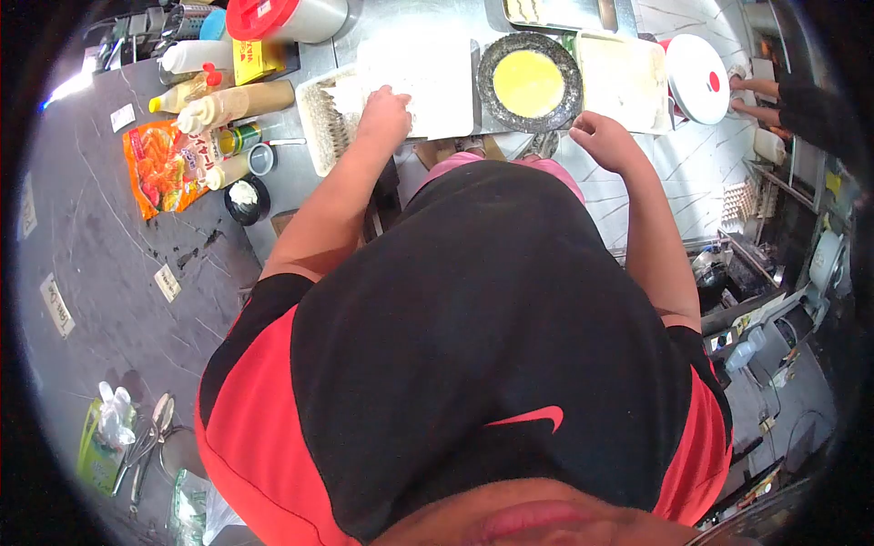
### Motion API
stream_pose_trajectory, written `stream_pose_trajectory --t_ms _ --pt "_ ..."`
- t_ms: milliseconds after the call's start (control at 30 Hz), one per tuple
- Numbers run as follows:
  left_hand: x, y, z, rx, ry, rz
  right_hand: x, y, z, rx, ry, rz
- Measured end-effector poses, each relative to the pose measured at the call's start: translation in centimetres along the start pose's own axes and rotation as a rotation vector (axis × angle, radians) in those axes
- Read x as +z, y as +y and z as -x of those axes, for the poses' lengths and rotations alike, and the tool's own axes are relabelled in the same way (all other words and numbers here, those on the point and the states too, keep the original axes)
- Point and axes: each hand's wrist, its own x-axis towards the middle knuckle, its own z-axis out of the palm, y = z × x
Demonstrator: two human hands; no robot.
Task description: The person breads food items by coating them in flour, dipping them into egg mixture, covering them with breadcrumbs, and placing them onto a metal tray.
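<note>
My left hand (387, 114) reaches down onto the white tray (446, 77), whose surface looks pale and powdery. Its fingers are slightly apart and bent, and no held object shows. Close by on the left sits a rectangular container (320, 136) of coarse, crumb-like material. To the right of the tray, a black speckled round dish (574, 68) holds yellow liquid (528, 84) like beaten egg. My right hand (603, 138) is just below the dish's right side, fingers curled in, with nothing visible in them. Beside it stands another tray (624, 82) with a pale layer.
Sauce bottles (246, 102), an orange food packet (164, 164) and a small black bowl (246, 200) are on the left counter. A red-lidded bucket (300, 18) stands behind. A round white lid (696, 80) is at the right. Another person's arms (760, 100) show farther right.
</note>
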Motion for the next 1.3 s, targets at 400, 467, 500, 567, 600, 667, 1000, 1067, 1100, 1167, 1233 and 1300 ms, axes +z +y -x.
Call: stream_pose_trajectory --t_ms 400,467,500,567,600,667,1000,1067,1100,1167,1233,1300 --pt "-1.2 -0.4 -1.4 -0.229 -0.141 0.351 -1.0 0.2 -0.2 0.001 -0.002 0.018" --pt "-2.1 -0.5 -1.6 -0.234 -0.198 0.356 -0.9 0.7 -0.4 -0.023 0.009 0.021" --pt "-2.3 -0.7 -1.8 -0.229 -0.228 0.345 -0.9 0.7 -0.4 -0.036 0.015 0.022" --pt "-2.7 -0.9 -2.2 -0.221 -0.288 0.322 -1.1 0.7 -0.4 -0.031 0.023 0.020" --pt "-2.9 -0.8 -2.1 -0.212 -0.286 0.302 -1.2 0.6 -0.3 -0.029 0.026 0.018" --pt "-3.4 -0.6 -2.1 -0.193 -0.283 0.262 -1.3 0.4 -0.2 -0.025 0.024 0.010" --pt "-8.3 0.8 -1.0 -0.063 -0.176 0.326 -1.8 0.4 -0.5 -0.015 0.001 0.019" --pt "-7.2 0.0 -0.9 0.055 -0.043 0.305 -1.7 0.6 -0.7 -0.027 0.011 0.021" --pt "-7.2 0.0 -0.9 0.052 -0.046 0.301 -1.6 0.6 -0.8 -0.032 0.016 0.022" --pt "-7.3 0.1 -0.8 0.049 -0.050 0.292 -1.6 0.6 -0.8 -0.035 0.023 0.003" --pt "-8.5 0.8 -0.4 0.100 -0.023 0.263 -1.7 0.2 -0.5 -0.027 0.021 -0.008" --pt "-9.5 1.4 0.0 0.127 -0.001 0.248 -2.0 -0.1 -0.4 -0.021 0.003 -0.008"
